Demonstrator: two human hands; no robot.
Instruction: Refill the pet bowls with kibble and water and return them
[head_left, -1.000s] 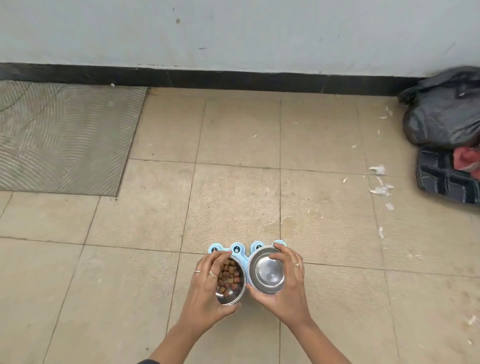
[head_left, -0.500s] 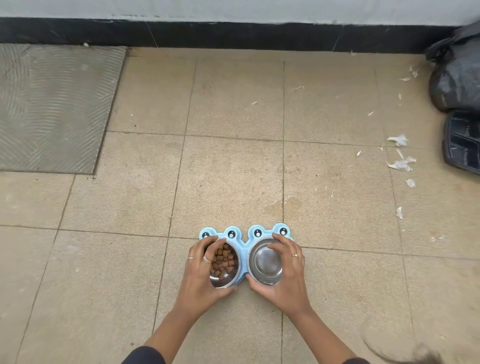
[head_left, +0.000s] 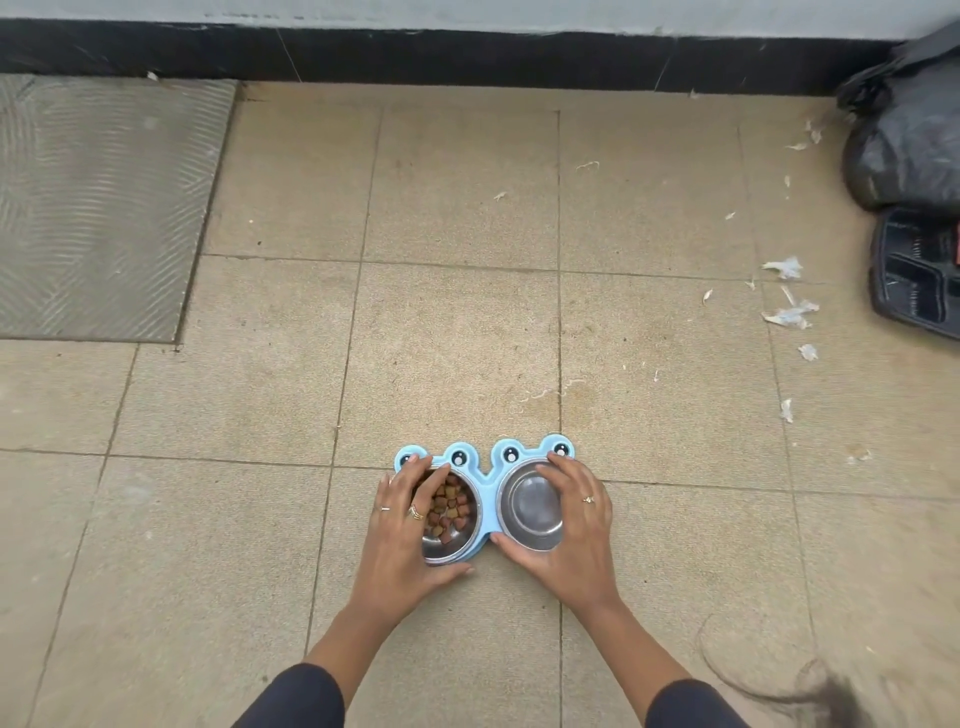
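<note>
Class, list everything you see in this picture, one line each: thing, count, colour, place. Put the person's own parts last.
bowl stand: 1, light blue with cartoon eyes, on the floor, lower centre
kibble bowl: 1, steel, left socket of the stand, holding brown kibble
second bowl: 1, steel, right socket; water cannot be told
floor tiles: many, beige, across the view
mat: 1, grey, ribbed, upper left
bag: 1, black, upper right by the wall
dark item: 1, black, below the bag
scraps: several, white, scattered at right
left hand: 1, grips the kibble bowl's side
right hand: 1, grips the second bowl's side
</note>
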